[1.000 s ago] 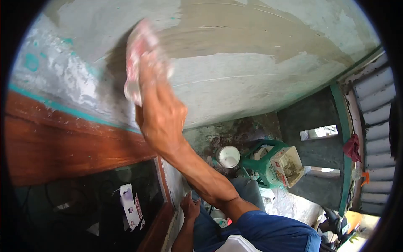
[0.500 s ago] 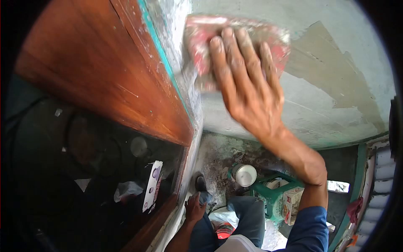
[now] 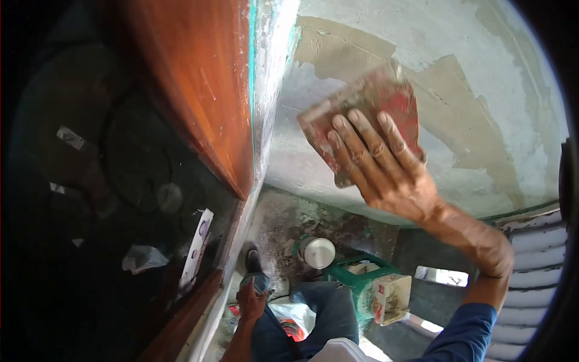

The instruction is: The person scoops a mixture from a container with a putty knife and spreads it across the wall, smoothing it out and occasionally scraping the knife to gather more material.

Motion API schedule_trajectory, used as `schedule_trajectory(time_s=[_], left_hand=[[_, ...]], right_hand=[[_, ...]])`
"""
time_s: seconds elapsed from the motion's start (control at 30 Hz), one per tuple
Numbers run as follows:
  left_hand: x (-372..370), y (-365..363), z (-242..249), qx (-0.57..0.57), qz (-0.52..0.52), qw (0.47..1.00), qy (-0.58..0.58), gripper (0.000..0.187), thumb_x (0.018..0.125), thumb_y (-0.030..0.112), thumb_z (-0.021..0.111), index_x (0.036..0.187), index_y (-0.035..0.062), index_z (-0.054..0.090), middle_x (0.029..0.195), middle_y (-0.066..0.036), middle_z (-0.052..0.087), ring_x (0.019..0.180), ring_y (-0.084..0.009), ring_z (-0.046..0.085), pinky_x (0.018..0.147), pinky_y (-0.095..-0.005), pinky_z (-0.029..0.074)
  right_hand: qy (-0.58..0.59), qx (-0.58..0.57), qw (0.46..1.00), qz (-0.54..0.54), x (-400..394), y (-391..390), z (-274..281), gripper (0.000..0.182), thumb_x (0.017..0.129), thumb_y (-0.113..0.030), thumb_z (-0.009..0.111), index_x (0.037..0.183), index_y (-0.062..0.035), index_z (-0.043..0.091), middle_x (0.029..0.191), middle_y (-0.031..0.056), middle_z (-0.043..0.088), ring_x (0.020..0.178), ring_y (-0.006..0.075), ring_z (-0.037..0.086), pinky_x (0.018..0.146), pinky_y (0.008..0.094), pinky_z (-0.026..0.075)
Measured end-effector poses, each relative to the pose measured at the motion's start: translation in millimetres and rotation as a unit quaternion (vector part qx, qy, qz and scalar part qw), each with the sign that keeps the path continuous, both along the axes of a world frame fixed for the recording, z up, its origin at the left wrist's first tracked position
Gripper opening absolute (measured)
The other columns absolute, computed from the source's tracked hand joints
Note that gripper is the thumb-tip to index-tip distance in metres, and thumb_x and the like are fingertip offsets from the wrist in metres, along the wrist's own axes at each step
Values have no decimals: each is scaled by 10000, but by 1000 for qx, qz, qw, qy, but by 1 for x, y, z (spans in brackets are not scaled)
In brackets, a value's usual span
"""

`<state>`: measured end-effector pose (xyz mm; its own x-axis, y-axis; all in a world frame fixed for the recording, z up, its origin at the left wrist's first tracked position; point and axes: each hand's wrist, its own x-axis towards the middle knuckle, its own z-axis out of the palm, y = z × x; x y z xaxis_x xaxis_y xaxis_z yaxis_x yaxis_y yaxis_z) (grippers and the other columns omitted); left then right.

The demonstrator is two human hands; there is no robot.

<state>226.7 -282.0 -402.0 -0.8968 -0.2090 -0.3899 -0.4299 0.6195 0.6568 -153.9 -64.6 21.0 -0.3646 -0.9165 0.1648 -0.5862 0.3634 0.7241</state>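
Observation:
My right hand [image 3: 392,175] presses with its fingers laid flat and apart over a red, putty-smeared flat spreader [image 3: 398,111], gripping it against the wall. The spreader is tilted and slightly blurred. Around it the grey wall [image 3: 325,145] carries patches of tan putty [image 3: 458,90], one at the upper left and a broad one to the right. Low in the view, my left hand [image 3: 250,298] rests by my left knee, holding nothing that I can see; its fingers look loosely apart.
A brown wooden frame [image 3: 199,90] and dark glass [image 3: 108,229] stand on the left. On the floor are a white bucket [image 3: 319,253], a green stool [image 3: 360,292] with a putty-stained tub [image 3: 395,300] at its side, and a plastic bag [image 3: 297,314]. White slats [image 3: 537,283] line the right.
My right hand has drawn the spreader down and right from the wall's corner, turning it. Tan putty at the upper left now shows. The whole view has shifted; my left hand stays by the knee.

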Motion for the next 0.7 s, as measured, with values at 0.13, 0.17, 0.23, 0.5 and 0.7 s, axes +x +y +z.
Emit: schedule_trajectory(time_s=[0.13,0.17,0.23,0.5,0.7], left_hand=[[10,40,5,-70,4,997,-45,840,926,452,765,1597,74,429,1429,-289,567,1391,-464,494,1162,-612,351],[9,46,11,-63,6,997,-44,840,926,452,765,1597,74,429,1429,-289,567,1391,-464,494,1162,-612,351],[9,55,22,-45,33,994,-91,848,939,462,751,1617,90,404,1460,-286,553,1436,-459,461,1204,-607,315],[-4,66,22,-95,5,991,-99,845,923,436,769,1609,88,419,1455,-280,564,1432,-456,467,1217,-601,302],[-6,42,14,-71,-27,997,-30,836,902,425,790,1579,64,460,1396,-289,595,1376,-456,514,1197,-601,323]], right_hand=[[139,102,978,116,-60,-25,42,564,885,-194,730,1441,-133,658,1561,85,591,1497,285,501,1297,506,367],[123,74,984,109,-72,-34,43,559,894,-207,732,1445,-153,653,1555,70,594,1491,270,505,1307,500,352],[190,113,964,144,-96,-44,56,536,942,-232,681,1461,-105,639,1488,94,642,1413,282,575,1279,496,369],[178,124,976,10,-66,64,31,645,963,-354,659,1527,-51,581,1510,165,622,1423,365,558,1208,575,425],[43,-30,987,-154,22,169,9,502,956,-132,656,1449,-39,645,1539,185,590,1443,340,557,1222,526,437]])
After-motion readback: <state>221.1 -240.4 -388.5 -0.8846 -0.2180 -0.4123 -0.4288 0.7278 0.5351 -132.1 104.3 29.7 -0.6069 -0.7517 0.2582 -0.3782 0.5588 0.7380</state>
